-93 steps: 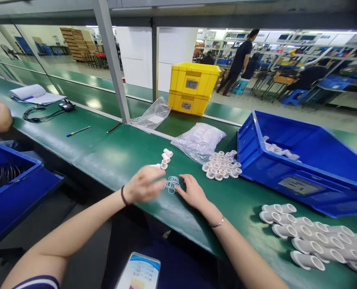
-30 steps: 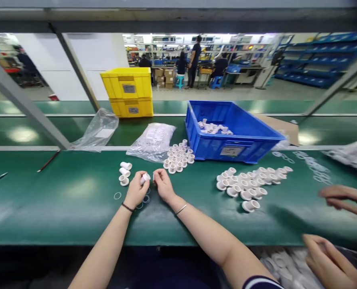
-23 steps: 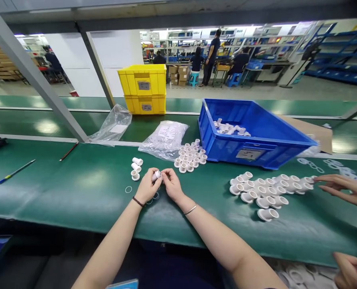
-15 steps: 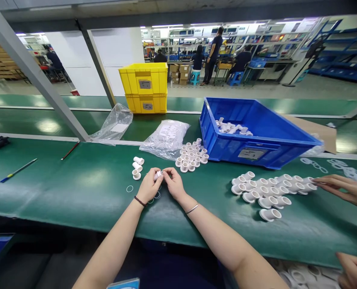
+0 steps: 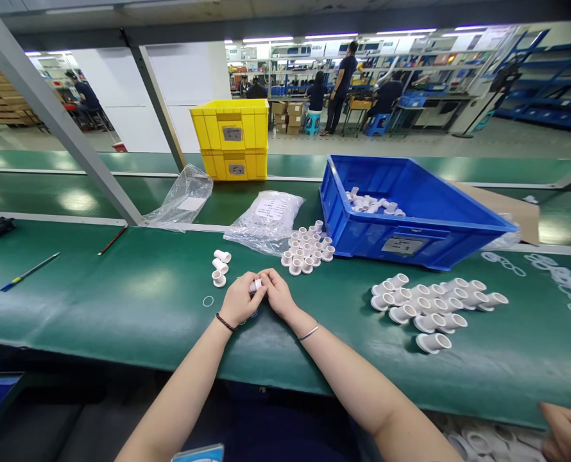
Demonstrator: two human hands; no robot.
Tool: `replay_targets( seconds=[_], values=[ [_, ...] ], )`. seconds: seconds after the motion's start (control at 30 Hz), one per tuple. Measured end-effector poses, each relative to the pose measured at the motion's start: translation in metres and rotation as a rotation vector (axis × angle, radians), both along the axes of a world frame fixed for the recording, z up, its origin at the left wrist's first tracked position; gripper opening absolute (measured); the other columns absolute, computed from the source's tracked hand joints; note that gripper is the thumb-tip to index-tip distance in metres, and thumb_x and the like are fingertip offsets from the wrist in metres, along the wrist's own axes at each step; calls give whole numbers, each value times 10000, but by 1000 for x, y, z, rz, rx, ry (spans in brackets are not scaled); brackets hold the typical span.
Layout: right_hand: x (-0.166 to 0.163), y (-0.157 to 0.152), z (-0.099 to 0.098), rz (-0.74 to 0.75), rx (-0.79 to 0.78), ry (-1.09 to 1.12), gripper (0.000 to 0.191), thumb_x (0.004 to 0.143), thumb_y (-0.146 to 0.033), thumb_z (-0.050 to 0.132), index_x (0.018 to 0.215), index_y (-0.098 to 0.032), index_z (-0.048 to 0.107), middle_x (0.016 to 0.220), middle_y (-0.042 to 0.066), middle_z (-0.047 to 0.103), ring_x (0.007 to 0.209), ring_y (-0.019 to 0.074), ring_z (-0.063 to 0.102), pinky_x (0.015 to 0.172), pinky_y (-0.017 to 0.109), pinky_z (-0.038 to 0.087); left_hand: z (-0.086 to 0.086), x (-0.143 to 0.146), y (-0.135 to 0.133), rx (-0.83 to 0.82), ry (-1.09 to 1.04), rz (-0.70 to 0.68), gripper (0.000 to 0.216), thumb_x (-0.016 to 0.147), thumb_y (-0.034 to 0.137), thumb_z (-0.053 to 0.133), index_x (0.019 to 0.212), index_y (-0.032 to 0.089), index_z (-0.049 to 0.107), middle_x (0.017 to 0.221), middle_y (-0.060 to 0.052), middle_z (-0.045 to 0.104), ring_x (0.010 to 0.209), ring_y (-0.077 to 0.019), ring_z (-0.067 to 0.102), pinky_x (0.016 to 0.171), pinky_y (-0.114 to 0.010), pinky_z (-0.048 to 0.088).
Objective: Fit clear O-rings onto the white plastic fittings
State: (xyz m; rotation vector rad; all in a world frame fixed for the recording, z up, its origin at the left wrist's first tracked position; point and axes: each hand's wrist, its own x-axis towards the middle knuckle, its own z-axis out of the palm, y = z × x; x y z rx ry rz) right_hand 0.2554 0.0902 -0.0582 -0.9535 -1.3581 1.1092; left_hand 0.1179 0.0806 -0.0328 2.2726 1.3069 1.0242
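Left hand (image 5: 237,300) and right hand (image 5: 278,294) meet over green desk (image 5: 122,295), fingers pinched on small white fitting (image 5: 255,286). Loose ring (image 5: 208,301) lies nearby; three fittings (image 5: 219,267) just beyond. Step appears mid-assembly; steady fingertip grip needed.

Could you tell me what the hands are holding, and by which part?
Both the left hand and right hand pinch one small white fitting; the exact part gripped cannot be told.
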Motion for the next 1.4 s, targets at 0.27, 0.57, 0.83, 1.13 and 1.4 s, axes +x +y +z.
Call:
replay_targets(
  seconds=[0.27, 0.57, 0.83, 1.13, 1.4],
  values=[
    [3, 2, -2, 7, 24, -82, 425, 931, -564, 389, 796, -192, 542, 735, -7, 545, 687, 144, 497, 658, 261, 394, -5, 1, -3, 108, 136, -62, 212, 911, 362, 442, 989, 179, 514, 890, -87, 609, 806, -235, 585, 761, -365, 456],
    [7, 6, 3, 21, 7, -85, 448, 914, -577, 393, 756, -187, 546, 705, -2, 547, 651, 147, 492, 627, 269, 397, -9, 2, -3, 100, 73, -175, 380, 914, 344, 458, 1252, 172, 454, 1119, -136, 593, 1039, -264, 567, 917, -427, 441],
    [5, 4, 6, 115, -90, 118, 461, 880, -626, 453, 834, -189, 592, 707, -1, 543, 561, 116, 444, 495, 229, 359, -8, 4, 0, 60, -63, -103, 281, 922, 332, 452, 1156, 187, 507, 1032, -106, 596, 967, -245, 573, 864, -401, 445],
    [5, 0, 13, 326, -407, 445, 551, 727, -578, 709, 1087, -170, 623, 555, -66, 437, 391, 36, 261, 368, 167, 140, -16, 4, 2, 93, -172, -58, 233, 903, 305, 492, 1101, 185, 474, 1015, -102, 570, 945, -237, 566, 847, -407, 454],
    [-2, 2, 5, 263, -349, 482, 499, 749, -569, 687, 985, -132, 640, 503, -48, 488, 362, 56, 340, 342, 172, 239, -16, 4, 2, 116, -235, -69, 219, 928, 300, 460, 1106, 175, 482, 1025, -98, 566, 940, -222, 566, 836, -386, 449]
  ],
)
